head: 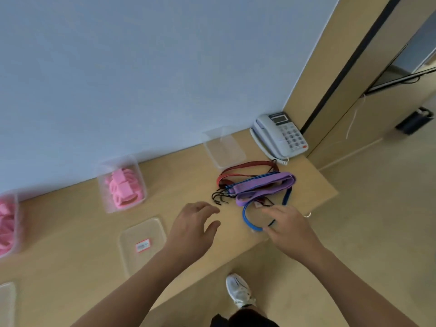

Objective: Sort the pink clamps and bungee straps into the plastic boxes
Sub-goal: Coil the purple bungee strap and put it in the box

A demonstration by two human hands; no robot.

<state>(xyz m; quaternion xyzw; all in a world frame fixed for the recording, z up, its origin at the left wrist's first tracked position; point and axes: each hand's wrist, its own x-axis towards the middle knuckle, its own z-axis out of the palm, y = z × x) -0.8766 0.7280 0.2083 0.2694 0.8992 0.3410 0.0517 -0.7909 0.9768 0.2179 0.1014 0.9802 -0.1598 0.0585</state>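
A heap of bungee straps (pixel 262 185) in purple, blue and red, with black hooks, lies on the wooden table near its right end. My right hand (pixel 289 228) reaches onto the blue strap loop (pixel 247 220), fingers loosely spread over it; whether it grips the strap I cannot tell. My left hand (pixel 193 224) hovers just left of the heap, fingers relaxed, holding nothing. An empty clear box (pixel 224 147) stands behind the straps by the wall. Another clear box (pixel 141 185) to the left holds several pink clamps (pixel 123 188). More pink clamps (pixel 6 223) fill a box at the far left edge.
A clear lid with a pink label (pixel 142 244) lies in front of the clamp box, and another lid (pixel 7 303) is at the bottom left. A grey desk phone (pixel 280 136) sits in the table's back right corner. The table edge (pixel 306 223) runs just right of my right hand.
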